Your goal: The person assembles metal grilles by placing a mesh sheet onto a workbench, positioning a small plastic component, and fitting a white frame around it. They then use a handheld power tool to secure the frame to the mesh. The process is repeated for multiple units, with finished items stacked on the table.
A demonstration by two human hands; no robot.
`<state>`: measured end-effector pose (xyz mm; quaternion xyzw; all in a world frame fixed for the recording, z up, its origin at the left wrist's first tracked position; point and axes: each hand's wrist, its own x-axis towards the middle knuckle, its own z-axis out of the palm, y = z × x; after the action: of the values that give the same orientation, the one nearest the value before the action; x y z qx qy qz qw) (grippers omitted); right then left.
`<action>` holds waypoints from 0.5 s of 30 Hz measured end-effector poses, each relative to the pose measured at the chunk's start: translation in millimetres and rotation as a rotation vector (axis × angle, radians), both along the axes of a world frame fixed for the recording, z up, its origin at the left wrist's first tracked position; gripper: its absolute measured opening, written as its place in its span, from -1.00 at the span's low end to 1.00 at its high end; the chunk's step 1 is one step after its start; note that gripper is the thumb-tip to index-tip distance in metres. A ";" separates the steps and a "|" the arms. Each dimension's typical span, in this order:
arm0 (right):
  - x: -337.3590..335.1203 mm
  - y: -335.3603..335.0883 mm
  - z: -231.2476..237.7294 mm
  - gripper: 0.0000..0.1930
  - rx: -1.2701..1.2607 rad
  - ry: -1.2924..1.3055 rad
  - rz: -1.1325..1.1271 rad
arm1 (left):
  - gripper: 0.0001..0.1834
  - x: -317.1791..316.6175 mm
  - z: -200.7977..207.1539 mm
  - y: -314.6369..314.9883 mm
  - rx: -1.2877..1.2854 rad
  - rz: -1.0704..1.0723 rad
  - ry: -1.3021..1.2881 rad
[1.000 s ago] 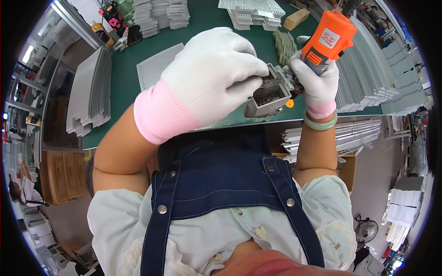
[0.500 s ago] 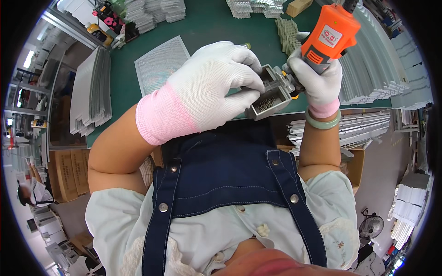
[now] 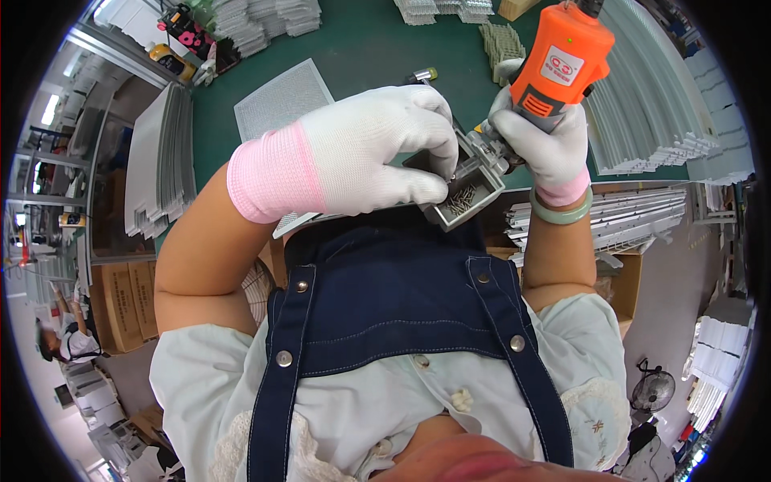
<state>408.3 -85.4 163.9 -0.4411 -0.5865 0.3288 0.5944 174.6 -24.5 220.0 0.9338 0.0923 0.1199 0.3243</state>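
Note:
My right hand (image 3: 546,145), in a white glove with a pink cuff, grips an orange electric screwdriver (image 3: 562,60). Its lower end is partly hidden by the fingers, beside a grey metal fitting (image 3: 486,151). That fitting lies across a small grey box (image 3: 482,201) at the bench's near edge. Loose screws (image 3: 460,201) fill the box's near compartment. Over the box, my gloved left hand (image 3: 381,149) has its thumb and fingertips brought close together above the screws; anything pinched there is too small to make out.
A perforated sheet (image 3: 281,100) lies on the green bench (image 3: 361,48) behind my left hand. Stacked thin panels stand at left (image 3: 161,161) and right (image 3: 642,104). A small dark tool with a yellowish end (image 3: 426,75) lies beyond the box. Far left is another person (image 3: 68,337).
My left hand has lowered toward the screws, its fingertips now deeper over the box. The screwdriver and right hand have shifted slightly left, and the box has moved a little nearer.

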 end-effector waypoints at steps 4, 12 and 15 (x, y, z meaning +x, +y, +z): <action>-3.5 -2.1 0.5 -0.61 -0.012 0.142 0.092 | -0.81 -3.6 -4.3 4.5 -0.110 -0.031 -0.067; -2.5 0.4 -1.5 -0.61 0.004 0.093 0.076 | -0.80 1.8 -4.3 1.9 0.145 -0.063 -0.126; -2.2 0.3 -1.7 -0.62 0.011 0.108 0.083 | -0.85 5.1 -1.6 -2.3 0.245 -0.043 -0.094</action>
<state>406.1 -85.1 162.2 -0.3948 -0.5733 0.3733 0.6133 179.8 -26.8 218.3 0.9614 0.0417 0.1672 0.2144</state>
